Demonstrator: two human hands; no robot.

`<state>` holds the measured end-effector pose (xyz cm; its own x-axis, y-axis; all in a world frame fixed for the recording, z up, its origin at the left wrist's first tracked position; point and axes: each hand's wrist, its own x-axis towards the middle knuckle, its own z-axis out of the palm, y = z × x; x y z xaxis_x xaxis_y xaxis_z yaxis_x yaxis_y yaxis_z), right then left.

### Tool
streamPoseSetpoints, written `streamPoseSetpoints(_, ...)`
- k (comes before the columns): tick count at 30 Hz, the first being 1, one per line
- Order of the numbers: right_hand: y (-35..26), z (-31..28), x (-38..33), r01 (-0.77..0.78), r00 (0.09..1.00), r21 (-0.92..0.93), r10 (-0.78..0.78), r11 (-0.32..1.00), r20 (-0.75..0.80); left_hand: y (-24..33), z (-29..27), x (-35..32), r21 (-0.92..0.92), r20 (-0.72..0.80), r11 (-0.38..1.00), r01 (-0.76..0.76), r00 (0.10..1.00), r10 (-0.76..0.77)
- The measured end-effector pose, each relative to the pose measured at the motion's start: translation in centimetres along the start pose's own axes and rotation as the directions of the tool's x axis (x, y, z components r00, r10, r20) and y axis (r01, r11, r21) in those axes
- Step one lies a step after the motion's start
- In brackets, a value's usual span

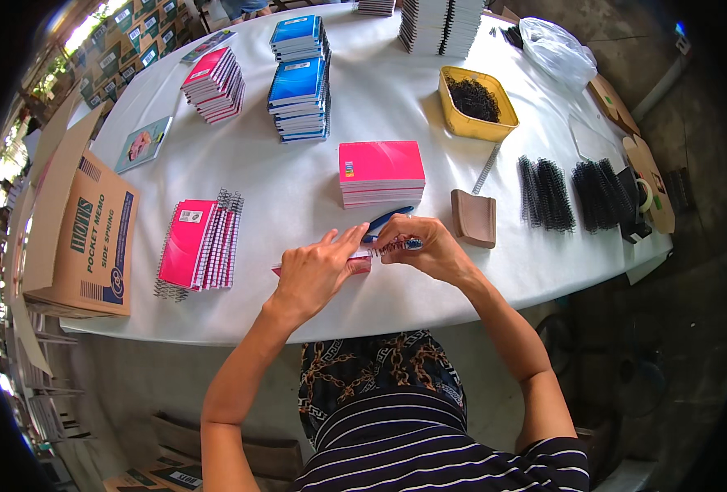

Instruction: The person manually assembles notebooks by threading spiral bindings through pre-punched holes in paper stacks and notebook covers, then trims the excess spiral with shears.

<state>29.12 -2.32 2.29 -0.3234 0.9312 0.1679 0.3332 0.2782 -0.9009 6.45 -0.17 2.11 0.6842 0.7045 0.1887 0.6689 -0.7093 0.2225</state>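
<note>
A small pink notebook [360,264] lies on the white table [314,303] near its front edge, mostly hidden under my hands. My left hand [316,272] presses flat on its cover. My right hand [423,248] pinches a metal spiral coil [393,244] along the notebook's far edge. A blue-handled tool [385,220] lies just behind my fingers. A stack of unbound pink notebooks [381,173] stands right behind that.
Finished pink spiral notebooks [201,244] lie at the left beside a cardboard box [84,238]. Blue stacks [300,98] and a pink stack [214,84] stand farther back. At the right are a brown block [473,218], black coils [546,193] and a yellow tub [476,102].
</note>
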Motion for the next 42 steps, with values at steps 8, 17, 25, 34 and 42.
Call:
streamPoseSetpoints(8, -1.1, -0.8, 0.1, -0.127, 0.971, -0.045, 0.134, 0.991, 0.199, -0.2, 0.2, 0.0, 0.004, -0.022, 1.000, 0.001, 1.000, -0.001)
streamPoseSetpoints(17, -2.8, 0.5, -0.5, 0.119, 0.993, -0.544, -0.083, 0.830, 0.090, 0.3, -0.2, -0.1, -0.001, -0.074, 1.000, -0.026, 0.997, 0.025)
streamPoseSetpoints(25, -2.5, -1.3, -1.1, 0.244, 0.950, -0.502, -0.100, 0.830, 0.296, 0.3, -1.6, -0.6, -0.034, 0.127, 0.996, -0.085, 0.988, 0.088)
streamPoseSetpoints(34, 2.7, -14.1, -4.6, -0.180, 0.949, -0.691, 0.307, 0.700, 0.064, 0.4, -1.9, -1.7, -0.014, 0.049, 0.977, -0.214, 0.975, 0.215)
streamPoseSetpoints(42, 0.6, -7.3, 1.1, -0.053, 0.886, -0.327, 0.196, 0.943, 0.421, -1.4, -1.1, -2.2, 0.119, -0.063, 0.987, -0.108, 0.991, 0.116)
